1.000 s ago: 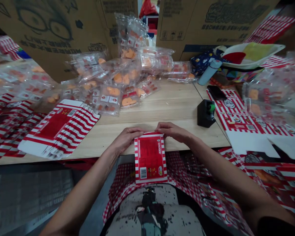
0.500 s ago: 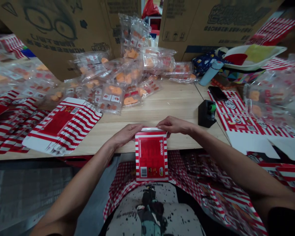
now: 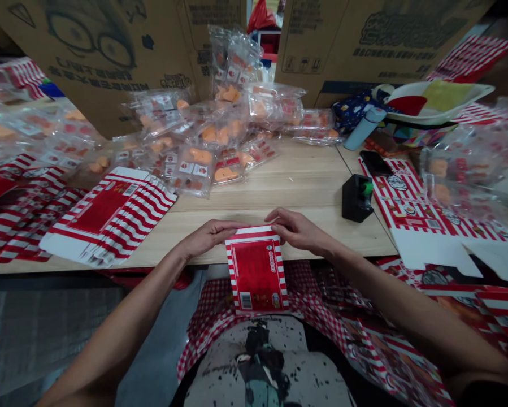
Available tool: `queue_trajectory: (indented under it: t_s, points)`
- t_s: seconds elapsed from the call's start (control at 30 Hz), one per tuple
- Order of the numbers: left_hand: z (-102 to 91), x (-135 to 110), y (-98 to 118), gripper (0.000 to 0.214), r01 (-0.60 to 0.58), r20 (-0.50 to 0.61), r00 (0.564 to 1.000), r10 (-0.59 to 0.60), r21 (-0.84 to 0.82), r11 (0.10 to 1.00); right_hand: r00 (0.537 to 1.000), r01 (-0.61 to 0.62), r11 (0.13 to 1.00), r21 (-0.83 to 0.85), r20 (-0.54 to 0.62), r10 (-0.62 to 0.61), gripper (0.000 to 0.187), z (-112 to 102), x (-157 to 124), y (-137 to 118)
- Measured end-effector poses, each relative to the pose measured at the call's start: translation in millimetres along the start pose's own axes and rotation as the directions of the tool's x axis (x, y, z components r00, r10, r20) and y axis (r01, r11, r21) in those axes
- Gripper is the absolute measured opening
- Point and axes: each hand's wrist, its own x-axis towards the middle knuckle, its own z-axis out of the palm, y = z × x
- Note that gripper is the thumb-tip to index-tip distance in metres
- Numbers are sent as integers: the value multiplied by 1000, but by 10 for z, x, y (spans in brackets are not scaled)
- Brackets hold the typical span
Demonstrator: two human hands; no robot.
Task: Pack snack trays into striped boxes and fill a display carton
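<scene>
A red-and-white striped cardboard box [image 3: 257, 274] leans against the table's front edge, its printed red panel and barcode facing me. Its lower end is by my shirt, and it is tilted slightly. My left hand [image 3: 211, 234] grips the upper left corner, thumb along the top edge and fingers partly hidden behind. At the upper right corner, my right hand [image 3: 296, 230] has its thumb on the edge and its index finger raised and bent above the top. The remaining right fingers curl behind the box, partly out of sight.
Flattened striped boxes [image 3: 109, 215] lie fanned at left. Clear bags of orange pieces [image 3: 198, 164] are heaped at the back before large cartons [image 3: 152, 51]. To the right are a black tape dispenser [image 3: 357, 198], a phone [image 3: 376, 163], a blue bottle [image 3: 365, 129] and an unfolded striped sheet [image 3: 423, 209].
The white flap showing at the box's top is now folded down out of sight. The box has tilted, its top shifting left, and my right index finger has lifted.
</scene>
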Motion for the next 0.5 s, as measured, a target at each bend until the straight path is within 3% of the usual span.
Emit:
queue_trajectory:
  t_s: [0.07, 0.23, 0.4, 0.5]
  points:
    - [-19, -47, -4, 40, -9, -3, 1000, 9, -3, 1000, 996, 32, 999, -37, -82, -35, 10, 104, -68, -18]
    - [86, -166, -43, 37, -20, -23, 1000, 18, -97, 995, 989, 93, 985, -146, -104, -109, 5, 227, -160, -41]
    - [437, -219, -132, 49, -21, -229, 973, -30, -215, 976, 979, 33, 977, 211, -202, 11, 13, 255, -174, 115]
    - [498, -210, 118, 41, -64, -339, 941, 24, -109, 992, 967, 25, 950, 312, -249, 57, 18, 190, -187, 30]
